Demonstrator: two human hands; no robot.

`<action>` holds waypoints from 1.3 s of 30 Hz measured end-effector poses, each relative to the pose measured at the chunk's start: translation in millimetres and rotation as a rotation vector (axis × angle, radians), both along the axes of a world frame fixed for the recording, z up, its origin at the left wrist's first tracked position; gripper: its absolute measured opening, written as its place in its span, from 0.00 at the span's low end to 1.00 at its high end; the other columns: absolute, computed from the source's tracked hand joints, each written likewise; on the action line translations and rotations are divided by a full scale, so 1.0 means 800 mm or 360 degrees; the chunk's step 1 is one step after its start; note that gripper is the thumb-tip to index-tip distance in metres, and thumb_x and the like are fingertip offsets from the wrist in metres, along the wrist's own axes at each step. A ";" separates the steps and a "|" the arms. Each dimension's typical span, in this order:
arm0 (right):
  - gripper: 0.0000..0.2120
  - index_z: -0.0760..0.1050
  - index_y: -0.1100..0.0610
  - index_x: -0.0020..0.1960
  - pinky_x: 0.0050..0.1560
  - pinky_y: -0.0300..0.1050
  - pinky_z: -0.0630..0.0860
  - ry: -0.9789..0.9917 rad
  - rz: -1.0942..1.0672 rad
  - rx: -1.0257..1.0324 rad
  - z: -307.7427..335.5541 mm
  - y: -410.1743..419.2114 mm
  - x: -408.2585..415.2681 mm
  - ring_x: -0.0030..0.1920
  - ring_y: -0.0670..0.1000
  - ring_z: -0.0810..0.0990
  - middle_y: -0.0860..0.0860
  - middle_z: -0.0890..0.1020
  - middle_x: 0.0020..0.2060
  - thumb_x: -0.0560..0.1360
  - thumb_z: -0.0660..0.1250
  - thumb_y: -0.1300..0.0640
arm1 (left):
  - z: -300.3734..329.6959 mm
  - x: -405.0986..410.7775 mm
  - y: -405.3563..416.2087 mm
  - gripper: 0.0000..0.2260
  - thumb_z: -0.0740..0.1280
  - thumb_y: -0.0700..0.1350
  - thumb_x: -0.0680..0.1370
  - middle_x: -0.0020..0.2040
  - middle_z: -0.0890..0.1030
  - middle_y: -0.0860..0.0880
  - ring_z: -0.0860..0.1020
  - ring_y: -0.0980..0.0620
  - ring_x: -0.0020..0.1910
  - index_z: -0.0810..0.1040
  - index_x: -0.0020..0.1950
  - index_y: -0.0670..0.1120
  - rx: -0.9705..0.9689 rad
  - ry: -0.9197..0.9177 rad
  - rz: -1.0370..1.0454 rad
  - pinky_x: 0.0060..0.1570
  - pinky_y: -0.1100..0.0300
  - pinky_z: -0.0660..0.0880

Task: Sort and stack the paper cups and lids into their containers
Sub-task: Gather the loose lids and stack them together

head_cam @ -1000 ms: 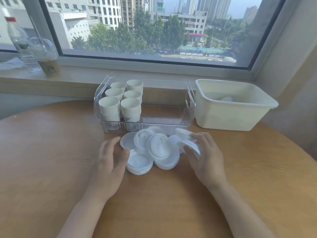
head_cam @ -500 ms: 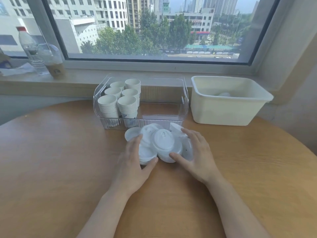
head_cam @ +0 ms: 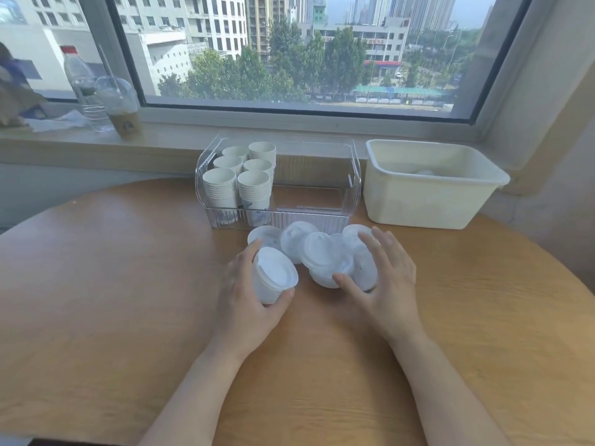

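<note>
On the round wooden bench point(head_cam: 96, 284), just in front of the clear plastic bin point(head_cam: 354, 175) holding the stacked white paper cups point(head_cam: 240, 178), we have gathered the white plastic lids point(head_cam: 322, 255) closer together. Our left hand point(head_cam: 248, 304) now lifts a small lid stack point(head_cam: 273, 278), fingers curled around it; our right hand point(head_cam: 383, 281) rests open against the pile.

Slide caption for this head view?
Left hand grips stacked lids; right hand reaches the lid pile.
</note>
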State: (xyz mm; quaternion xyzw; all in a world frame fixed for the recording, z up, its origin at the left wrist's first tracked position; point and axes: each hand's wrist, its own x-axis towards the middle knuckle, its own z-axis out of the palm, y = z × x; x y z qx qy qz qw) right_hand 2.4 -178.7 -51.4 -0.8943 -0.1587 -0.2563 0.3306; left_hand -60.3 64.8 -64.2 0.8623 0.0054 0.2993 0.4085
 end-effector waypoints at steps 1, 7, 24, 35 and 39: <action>0.33 0.74 0.49 0.73 0.77 0.46 0.57 -0.0094 0.0017 0.0042 0.001 0.004 -0.007 0.78 0.50 0.67 0.47 0.73 0.75 0.74 0.68 0.33 | 0.002 -0.006 -0.001 0.39 0.79 0.57 0.70 0.68 0.73 0.59 0.72 0.56 0.68 0.68 0.77 0.51 0.0048 -0.0047 0.0021 0.67 0.52 0.70; 0.15 0.80 0.49 0.62 0.67 0.47 0.69 -0.0241 0.0348 0.0283 -0.002 0.053 -0.072 0.65 0.43 0.75 0.41 0.78 0.61 0.78 0.72 0.46 | 0.006 -0.047 0.010 0.35 0.80 0.55 0.69 0.68 0.76 0.54 0.74 0.53 0.67 0.71 0.73 0.49 0.0237 -0.0187 0.0071 0.69 0.49 0.69; 0.25 0.71 0.44 0.75 0.71 0.52 0.75 0.0839 0.0954 0.0801 0.001 0.154 -0.112 0.72 0.45 0.75 0.38 0.76 0.70 0.79 0.68 0.44 | 0.020 -0.097 0.071 0.38 0.81 0.41 0.69 0.66 0.69 0.53 0.74 0.67 0.62 0.73 0.77 0.52 0.0134 0.0052 -0.0316 0.59 0.77 0.69; 0.26 0.74 0.43 0.73 0.69 0.56 0.77 0.0931 0.0988 0.0814 -0.004 0.152 -0.112 0.68 0.50 0.81 0.47 0.81 0.68 0.77 0.74 0.47 | 0.013 -0.109 0.090 0.35 0.78 0.55 0.70 0.69 0.74 0.59 0.80 0.54 0.65 0.72 0.76 0.52 -0.0169 0.0065 -0.0523 0.61 0.49 0.81; 0.27 0.73 0.50 0.74 0.67 0.57 0.78 0.0948 0.1039 0.0822 0.000 0.154 -0.116 0.65 0.54 0.83 0.50 0.83 0.66 0.78 0.74 0.48 | 0.012 -0.112 0.090 0.36 0.79 0.52 0.70 0.70 0.74 0.58 0.79 0.53 0.68 0.73 0.77 0.52 -0.0284 0.0072 -0.0594 0.60 0.52 0.82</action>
